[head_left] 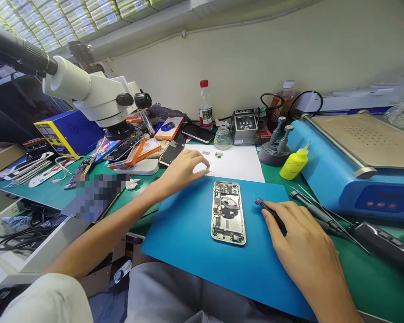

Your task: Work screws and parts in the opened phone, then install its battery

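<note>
An opened phone (228,213) lies face up on the blue mat (185,242), its circuit boards, flat cables and round charging coil exposed. My left hand (185,168) reaches over the white paper (244,163) beyond the phone. Its thumb and index finger come together at a tiny pale piece, too small to name. Two small metal parts, a flat plate (206,153) and a bracket-like piece (218,155), lie on the paper near those fingertips. Right of the phone, my right hand (299,237) rests on the mat, closed around a slim black tool (276,215) with a small squarish head.
A microscope (87,94) overhangs the left side, above phone parts and orange boxes (138,152). At the back stand a bottle (205,107), a glass jar (223,138) and a soldering station (245,128). A yellow squeeze bottle (294,162) and blue heating plate machine (353,166) are right.
</note>
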{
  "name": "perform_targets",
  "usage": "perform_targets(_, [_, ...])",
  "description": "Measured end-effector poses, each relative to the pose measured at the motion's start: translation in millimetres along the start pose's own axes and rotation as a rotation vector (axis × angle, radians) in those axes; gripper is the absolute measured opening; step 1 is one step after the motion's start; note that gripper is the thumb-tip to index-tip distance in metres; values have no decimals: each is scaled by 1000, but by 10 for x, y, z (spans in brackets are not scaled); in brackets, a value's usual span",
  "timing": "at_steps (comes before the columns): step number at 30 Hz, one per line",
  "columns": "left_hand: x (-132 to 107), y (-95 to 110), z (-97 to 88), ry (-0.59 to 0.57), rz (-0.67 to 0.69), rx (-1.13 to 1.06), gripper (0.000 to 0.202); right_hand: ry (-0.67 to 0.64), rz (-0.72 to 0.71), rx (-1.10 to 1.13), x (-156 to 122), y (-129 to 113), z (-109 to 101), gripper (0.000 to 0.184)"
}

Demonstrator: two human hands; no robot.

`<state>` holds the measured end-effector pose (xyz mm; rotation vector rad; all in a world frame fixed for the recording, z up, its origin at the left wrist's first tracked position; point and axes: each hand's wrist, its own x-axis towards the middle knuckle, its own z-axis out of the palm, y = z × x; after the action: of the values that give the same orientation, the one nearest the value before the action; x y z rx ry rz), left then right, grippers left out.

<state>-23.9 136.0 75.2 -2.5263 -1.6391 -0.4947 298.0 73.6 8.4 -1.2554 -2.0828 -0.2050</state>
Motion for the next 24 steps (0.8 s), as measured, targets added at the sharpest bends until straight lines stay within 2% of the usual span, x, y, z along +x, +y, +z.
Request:
perform_targets(2, [-346, 208, -94, -11, -6, -19, 21, -7, -1, -1, -2, -10, -6, 36])
perform_targets(5, [-841, 470, -145, -37, -45, -42, 16, -13, 5, -8, -5, -29, -16, 35])
perform_targets(8, [-1149, 590, -133, -48, -93, -80, 20, -25, 5, -15, -3, -44, -16, 36])
perform_targets(11, [-1237, 578, -114, -43, -121, -142, 21, -42, 10, -19, -2, -54, -9, 38])
perform_targets(16, [-1200, 534, -25, -30, -105, -215, 20, -55, 26, -23, -14, -59, -4, 39])
perform_targets(24, [-1250, 720, 80, 104, -189, -229, 10, -65, 19, -55, 11, -77, -24, 42])
